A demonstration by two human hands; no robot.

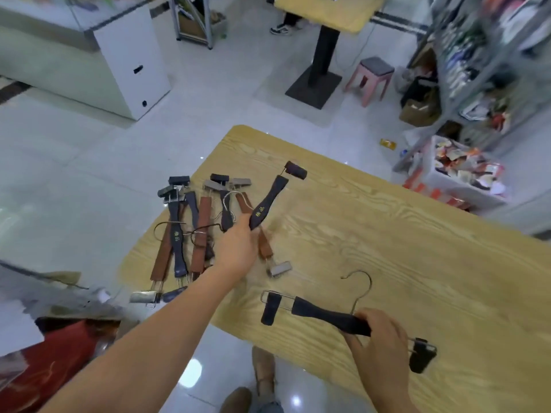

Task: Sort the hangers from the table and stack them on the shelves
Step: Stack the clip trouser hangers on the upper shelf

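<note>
A pile of several clip hangers (190,231), brown and dark navy with metal clips, lies at the left end of the wooden table (387,234). My left hand (238,245) reaches over the pile and grips one dark navy hanger (268,201) by its middle, lifted and tilted, its clip pointing away. Near the table's front edge my right hand (378,338) holds another dark navy hanger (325,315) that lies flat on the table, its metal hook pointing up the table. One brown hanger (264,245) lies partly under my left hand.
Shelves (477,70) full of goods stand at the right, with a white crate (465,171) of packets below them. A pink stool (372,79) and a second table on a black post (322,55) stand beyond. A white counter (128,64) is at the left. Floor is tiled.
</note>
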